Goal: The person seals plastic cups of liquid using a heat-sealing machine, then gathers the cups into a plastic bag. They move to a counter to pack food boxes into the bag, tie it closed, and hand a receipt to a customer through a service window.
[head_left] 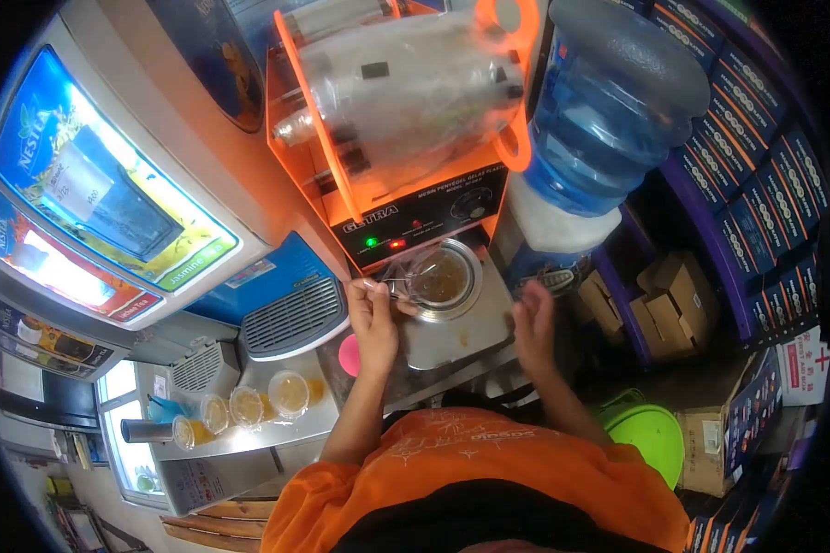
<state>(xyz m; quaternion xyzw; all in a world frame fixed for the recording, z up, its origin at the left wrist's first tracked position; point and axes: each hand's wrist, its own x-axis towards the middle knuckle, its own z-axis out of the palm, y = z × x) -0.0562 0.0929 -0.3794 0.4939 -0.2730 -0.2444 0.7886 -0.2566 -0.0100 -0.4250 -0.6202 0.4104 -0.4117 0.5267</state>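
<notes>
The cup (441,276) of brown drink sits in the round steel ring of the sealer (406,198), an orange machine with a roll of clear film on top. Its front panel shows a green and a red light.

The left hand (373,311) reaches in from 7 o'clock, with thumb and fingertips drawn together and pinching the cup's rim at its 9 o'clock. A bit of clear film glints there, but it is too small to tell whether the fingers hold that too.

The right hand (532,323) is at 4 o'clock from the cup, just off the right edge of the sealer's steel tray. Its fingers are straight and spread loosely, and it holds nothing.

A pink disc (349,355) lies at 8 o'clock from the cup, just beside the left wrist. Further out at 8 o'clock, four filled cups (247,405) stand in a row on the steel desk (249,442).

A blue water bottle (609,101) stands neck-down at 1 o'clock from the sealer. A lit tea dispenser (92,184) fills the 9 o'clock side. At 4 o'clock from the right hand a green bucket (650,438) stands on the floor, with cardboard boxes (673,295) above it.
</notes>
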